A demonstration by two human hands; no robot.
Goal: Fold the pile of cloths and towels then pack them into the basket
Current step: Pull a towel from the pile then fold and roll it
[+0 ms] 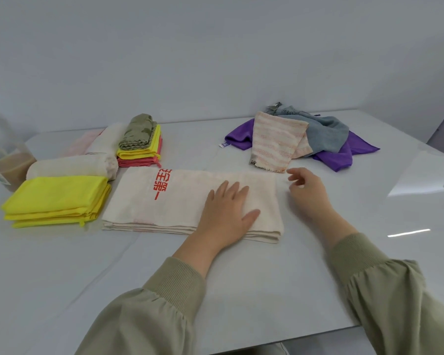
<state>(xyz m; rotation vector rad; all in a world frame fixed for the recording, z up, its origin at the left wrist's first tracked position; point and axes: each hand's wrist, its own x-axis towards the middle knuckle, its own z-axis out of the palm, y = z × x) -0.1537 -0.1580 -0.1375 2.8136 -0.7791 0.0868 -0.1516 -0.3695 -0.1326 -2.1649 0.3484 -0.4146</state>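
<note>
Status, as judged: partway through folding; packing not begun.

Presses the left hand (228,208) palm-down on the cream towel (164,201) at centre frame, fingers (237,190) straight and slightly spread, thumb out to the right; grips nothing. Holds the right hand (308,193) just beside the towel's right edge, fingers (296,176) loosely curled and parted, pinching nothing visible. Contact with the towel's far corner: cannot tell.

Under the left palm: towel folded into a long layered band, red lettering uppermost, flat on the white table (241,278). Judged mid-fold, with at least one more fold across its length likely wanted.

Further out, left of frame, work done:
- a yellow stack (57,196) at lower left, just beside the towel's left end;
- a rolled cream towel (72,166) just behind that stack;
- a yellow-and-pink stack (139,152) with an olive cloth (139,131) on top;
- pale towels (103,139) alongside, touching that stack.

Upper right of frame, work outstanding: a loose pile (305,137) of overlapping, unfolded pieces, namely a purple cloth (344,155), a striped pink cloth (277,142) and a grey-blue cloth (326,134).

Far left edge: a translucent container (8,155), partly cut off; possibly the basket, cannot tell. No folded item seen packed.
</note>
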